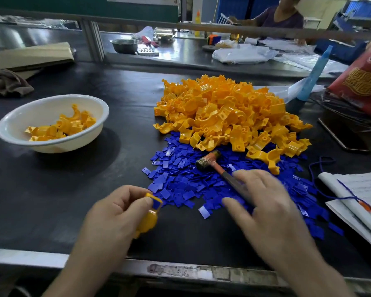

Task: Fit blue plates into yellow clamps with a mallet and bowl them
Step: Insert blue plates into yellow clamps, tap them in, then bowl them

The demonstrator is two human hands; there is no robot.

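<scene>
now | left hand [114, 213] grips one yellow clamp [148, 220] with blue plate [157, 204] | right hand [266, 207] spread over one mallet [208, 160] | one bowl [104, 108]

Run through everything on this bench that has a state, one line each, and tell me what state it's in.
Blue plates: loose, scattered on the table.
Clamp pile: loose heap.
Mallet: lying on the blue plates.
Held clamp: a blue plate sits in its frame; whether it is fully seated, cannot tell.
Left hand: grips the held clamp.
Right hand: open, fingers spread over the mallet handle.
White bowl: upright, partly filled with clamps.
</scene>
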